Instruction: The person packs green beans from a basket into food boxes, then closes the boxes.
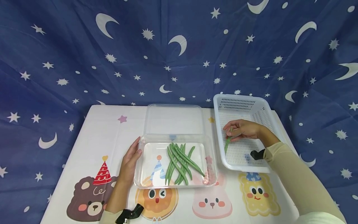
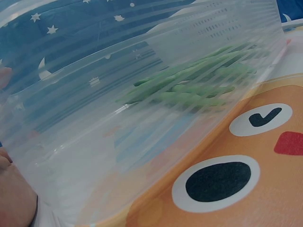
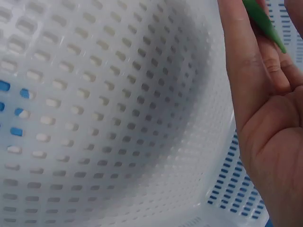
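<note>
My right hand [image 1: 241,129] is inside the white perforated basket [image 1: 263,105] and pinches one green bean [image 1: 227,144] between thumb and fingers. In the right wrist view, the tip of that green bean [image 3: 265,26] pokes out past the fingers. At the left side of a clear plastic container [image 1: 139,174], my left hand [image 1: 130,160] holds its wall, thumb at the rim. Several green beans [image 1: 180,161] lie crossed in a loose pile in the container's right half. Through the clear wall, the left wrist view shows these green beans [image 2: 189,82] blurred.
A clear lid [image 1: 173,119] lies flat behind the container. The basket stands just right of the container, near the table's right edge. A white tablecloth [image 1: 117,133] with cartoon prints covers the table, and a blue star-and-moon curtain [image 1: 126,53] hangs behind it.
</note>
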`<state>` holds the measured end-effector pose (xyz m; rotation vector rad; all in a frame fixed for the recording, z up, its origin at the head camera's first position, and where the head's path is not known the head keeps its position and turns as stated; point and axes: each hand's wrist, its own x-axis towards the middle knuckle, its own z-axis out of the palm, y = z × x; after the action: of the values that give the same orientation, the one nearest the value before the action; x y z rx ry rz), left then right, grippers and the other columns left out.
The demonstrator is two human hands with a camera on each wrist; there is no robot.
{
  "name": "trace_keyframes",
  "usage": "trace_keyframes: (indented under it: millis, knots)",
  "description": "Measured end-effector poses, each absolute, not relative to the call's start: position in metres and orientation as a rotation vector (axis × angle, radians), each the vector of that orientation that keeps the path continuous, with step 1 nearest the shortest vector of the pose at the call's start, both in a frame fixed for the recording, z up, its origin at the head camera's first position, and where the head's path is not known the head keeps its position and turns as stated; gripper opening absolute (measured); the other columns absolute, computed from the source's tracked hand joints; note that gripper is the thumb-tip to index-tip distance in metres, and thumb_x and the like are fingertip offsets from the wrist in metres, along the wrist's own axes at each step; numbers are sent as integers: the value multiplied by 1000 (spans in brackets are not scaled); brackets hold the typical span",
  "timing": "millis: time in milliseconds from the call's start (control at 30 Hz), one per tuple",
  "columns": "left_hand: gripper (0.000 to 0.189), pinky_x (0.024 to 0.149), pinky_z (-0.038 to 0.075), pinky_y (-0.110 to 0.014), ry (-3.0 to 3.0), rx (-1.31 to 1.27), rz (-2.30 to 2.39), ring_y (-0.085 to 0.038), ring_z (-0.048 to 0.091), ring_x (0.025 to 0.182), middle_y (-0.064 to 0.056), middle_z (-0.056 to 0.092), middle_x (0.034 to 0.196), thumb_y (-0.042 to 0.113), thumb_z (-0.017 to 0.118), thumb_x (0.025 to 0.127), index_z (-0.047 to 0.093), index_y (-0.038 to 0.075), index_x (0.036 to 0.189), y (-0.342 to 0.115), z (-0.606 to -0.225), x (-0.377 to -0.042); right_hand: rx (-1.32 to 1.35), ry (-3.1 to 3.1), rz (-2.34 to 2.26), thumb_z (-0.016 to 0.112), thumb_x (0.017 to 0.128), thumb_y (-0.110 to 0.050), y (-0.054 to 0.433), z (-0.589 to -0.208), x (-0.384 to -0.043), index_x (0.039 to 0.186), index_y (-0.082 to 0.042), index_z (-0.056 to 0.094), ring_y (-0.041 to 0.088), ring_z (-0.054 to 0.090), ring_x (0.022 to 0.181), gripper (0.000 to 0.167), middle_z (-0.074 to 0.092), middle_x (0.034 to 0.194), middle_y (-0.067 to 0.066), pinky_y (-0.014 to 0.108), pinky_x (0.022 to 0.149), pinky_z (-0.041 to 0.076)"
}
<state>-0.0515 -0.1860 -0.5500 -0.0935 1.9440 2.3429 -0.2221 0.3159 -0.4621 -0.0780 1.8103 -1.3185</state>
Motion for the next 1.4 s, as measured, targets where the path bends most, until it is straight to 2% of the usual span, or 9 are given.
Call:
trace_keyframes:
  millis: [200,367,533,700,900,1033,1167,1267,1400]
  knots:
    - [56,124,27,-50,1938,-75,2351,-25,19,159,6,23,171,28,46,108,28,30,162,-185,-549,-51,-127,1755,-1331,68,94,2,309,-461,-219,140,1,42,25,73,106,52,74,111,9,40,90,62]
    - [57,124,26,-51,1946,-74,2348,-25,19,159,7,23,171,28,45,108,28,29,162,-185,-548,-52,-159,1751,-1306,67,94,3,305,-462,-217,132,8,48,28,74,104,42,74,113,17,41,90,61]
    - [57,125,24,-52,1938,-82,2348,-23,19,159,7,24,170,27,46,108,28,28,162,-186,-550,-52,-182,1815,-1317,65,98,-2,304,-458,-212,129,14,50,27,75,101,38,74,110,20,40,88,62]
    - [56,126,23,-50,1936,-82,2348,-22,18,159,8,23,170,27,46,108,29,29,162,-186,-550,-52,-203,1919,-1342,63,101,-12,301,-454,-208,129,8,50,24,74,99,37,74,107,15,39,84,64]
    - [56,126,23,-48,1957,-98,2334,-21,19,159,7,24,170,26,45,108,29,29,162,-187,-549,-51,-202,2088,-1353,63,103,-22,288,-446,-205,138,3,44,17,70,89,47,69,100,10,34,73,64]
    - [56,126,24,-46,1951,-95,2336,-20,20,159,7,24,170,27,45,108,28,29,162,-187,-549,-51,-178,2198,-1363,65,102,-26,279,-439,-203,128,3,48,14,67,82,43,70,99,16,33,68,63]
    - [56,126,24,-48,1943,-88,2345,-22,20,159,7,24,170,26,45,108,28,29,162,-187,-550,-50,-157,2269,-1354,67,101,-28,274,-431,-199,114,3,51,13,66,79,37,73,96,15,32,66,62]
    - [56,126,25,-51,1931,-69,2361,-23,20,159,6,23,170,26,45,108,28,28,162,-187,-551,-51,-144,2289,-1372,66,101,-29,271,-424,-197,114,0,50,14,67,77,35,74,93,9,32,64,61]
    - [56,125,25,-51,1937,-74,2356,-23,21,159,7,24,170,26,45,108,29,29,162,-186,-550,-52,-144,2246,-1427,60,104,-32,266,-421,-193,116,-5,47,15,66,69,32,69,93,11,34,58,61]
